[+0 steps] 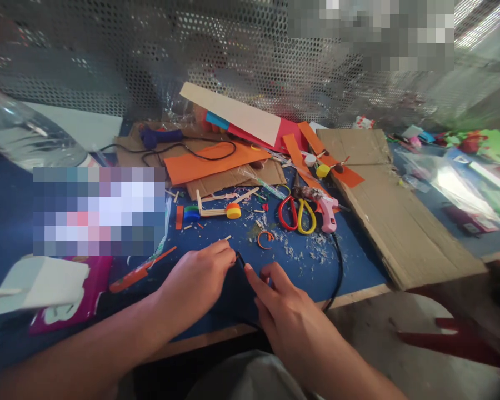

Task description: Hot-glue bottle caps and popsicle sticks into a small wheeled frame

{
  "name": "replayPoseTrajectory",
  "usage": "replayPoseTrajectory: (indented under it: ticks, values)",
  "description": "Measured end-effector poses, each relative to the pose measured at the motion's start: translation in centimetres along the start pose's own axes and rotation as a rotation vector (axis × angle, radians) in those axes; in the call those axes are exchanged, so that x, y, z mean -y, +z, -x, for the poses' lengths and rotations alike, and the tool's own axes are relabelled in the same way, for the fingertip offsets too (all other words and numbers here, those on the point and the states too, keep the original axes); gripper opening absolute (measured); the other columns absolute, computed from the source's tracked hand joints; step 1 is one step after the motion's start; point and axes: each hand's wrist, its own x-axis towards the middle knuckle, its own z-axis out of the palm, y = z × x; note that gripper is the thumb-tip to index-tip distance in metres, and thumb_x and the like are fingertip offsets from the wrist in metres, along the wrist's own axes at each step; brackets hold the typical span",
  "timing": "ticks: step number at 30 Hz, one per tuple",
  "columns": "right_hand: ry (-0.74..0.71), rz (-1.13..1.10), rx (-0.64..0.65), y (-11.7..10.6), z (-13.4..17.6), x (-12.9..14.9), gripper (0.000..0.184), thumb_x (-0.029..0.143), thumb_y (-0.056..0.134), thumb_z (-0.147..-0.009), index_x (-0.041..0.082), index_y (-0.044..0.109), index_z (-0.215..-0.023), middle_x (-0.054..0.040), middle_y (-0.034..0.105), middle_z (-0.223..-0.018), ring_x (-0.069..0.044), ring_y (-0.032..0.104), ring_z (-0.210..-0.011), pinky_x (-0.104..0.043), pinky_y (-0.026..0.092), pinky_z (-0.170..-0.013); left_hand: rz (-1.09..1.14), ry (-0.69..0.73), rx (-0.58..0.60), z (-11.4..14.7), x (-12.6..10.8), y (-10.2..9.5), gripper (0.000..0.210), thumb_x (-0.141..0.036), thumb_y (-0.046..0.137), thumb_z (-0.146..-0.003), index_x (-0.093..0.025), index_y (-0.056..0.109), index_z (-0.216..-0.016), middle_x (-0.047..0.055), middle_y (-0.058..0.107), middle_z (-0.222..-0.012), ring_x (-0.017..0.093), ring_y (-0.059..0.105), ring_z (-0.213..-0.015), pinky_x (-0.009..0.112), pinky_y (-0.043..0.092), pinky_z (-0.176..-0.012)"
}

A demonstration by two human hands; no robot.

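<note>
My left hand [210, 269] is closed in a pinch on a thin black strip [240, 259] near the table's front edge. It may be a piece of cord; its kind is not clear. My right hand [279, 297] has its index finger and thumb at the strip's other end, with the remaining fingers curled. Just beyond them sits a small frame of wooden sticks [214, 212], with a yellow-orange roll [233, 211] and a blue-green roll [191, 213] beside it. An orange paper ring [265, 240] lies close to my hands.
Red-and-yellow-handled scissors [296, 215] and a pink glue gun [329, 214] with a black cord lie right of centre. Cardboard [416, 216] covers the right side. Orange sheets [216, 161], a blue tool [160, 136] and a plastic bottle [29, 133] stand farther back. A white charger [45, 283] is at left.
</note>
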Motion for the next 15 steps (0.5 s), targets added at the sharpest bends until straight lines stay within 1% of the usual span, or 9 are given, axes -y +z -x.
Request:
replayPoseTrajectory:
  ticks: [4, 7, 12, 15]
  values:
    - [0.002, 0.019, 0.0, 0.14, -0.08, 0.17, 0.062, 0.003, 0.044, -0.091, 0.009, 0.051, -0.153, -0.0194, 0.061, -0.12, -0.022, 0.072, -0.079, -0.04, 0.067, -0.073, 0.0, -0.01, 0.01, -0.02, -0.01, -0.01, 0.025, -0.007, 0.047, -0.098, -0.017, 0.069, -0.091, 0.004, 0.068, -0.092, 0.021, 0.068, -0.085, 0.03, 0.05, -0.073]
    - [0.012, 0.039, 0.012, 0.11, 0.08, 0.27, 0.063, 0.003, 0.043, -0.091, 0.01, 0.051, -0.153, -0.0194, 0.061, -0.121, -0.023, 0.073, -0.08, -0.04, 0.067, -0.074, 0.019, -0.025, 0.0, -0.06, 0.05, 0.05, 0.024, -0.008, 0.048, -0.098, -0.017, 0.069, -0.091, 0.003, 0.068, -0.091, 0.02, 0.068, -0.084, 0.031, 0.05, -0.074]
    - [0.038, 0.071, 0.07, -0.25, -0.62, 0.49, 0.067, 0.002, 0.044, -0.088, 0.01, 0.05, -0.154, -0.0185, 0.062, -0.12, -0.022, 0.074, -0.072, -0.04, 0.067, -0.069, 0.048, -0.008, -0.007, -0.05, 0.01, 0.02, 0.025, -0.007, 0.049, -0.098, -0.017, 0.067, -0.084, 0.002, 0.066, -0.088, 0.018, 0.067, -0.082, 0.029, 0.049, -0.074]
    - [0.041, 0.072, 0.058, -0.32, -0.83, 0.52, 0.065, 0.003, 0.044, -0.09, 0.011, 0.049, -0.154, -0.0185, 0.062, -0.121, -0.022, 0.074, -0.074, -0.039, 0.066, -0.07, 0.034, -0.007, -0.011, -0.03, -0.03, -0.02, 0.025, -0.007, 0.049, -0.097, -0.017, 0.067, -0.083, 0.002, 0.065, -0.086, 0.018, 0.066, -0.081, 0.029, 0.048, -0.073]
